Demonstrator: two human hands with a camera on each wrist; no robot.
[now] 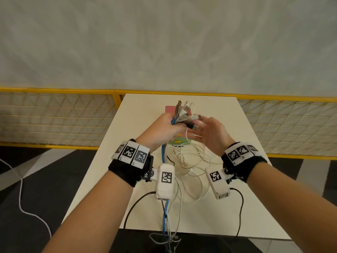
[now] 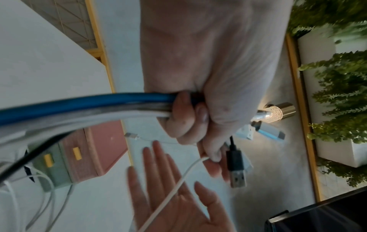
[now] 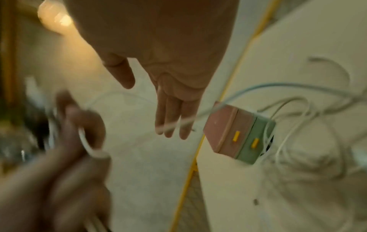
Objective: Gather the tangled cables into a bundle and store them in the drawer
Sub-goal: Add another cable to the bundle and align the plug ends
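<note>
My left hand (image 1: 165,128) grips a bundle of cables (image 1: 182,112) above the white table (image 1: 138,114), plug ends sticking up out of the fist. The left wrist view shows its fingers (image 2: 184,119) curled round blue, grey and white cables (image 2: 83,106), a black USB plug (image 2: 236,163) hanging beside them. My right hand (image 1: 206,132) is spread flat just right of the bundle, a thin white cable (image 2: 172,193) lying across its palm (image 2: 178,208). Under the hands stands a small pink and green drawer box (image 3: 238,133) with yellow handles. Loose white cable loops (image 1: 189,161) lie on the table.
A yellow mesh railing (image 1: 54,117) runs behind the table. The blue and grey cables (image 1: 166,221) hang over the table's near edge. A white cord (image 1: 23,203) trails on the dark floor at left. Plants (image 2: 341,87) and a lamp (image 2: 278,109) show in the left wrist view.
</note>
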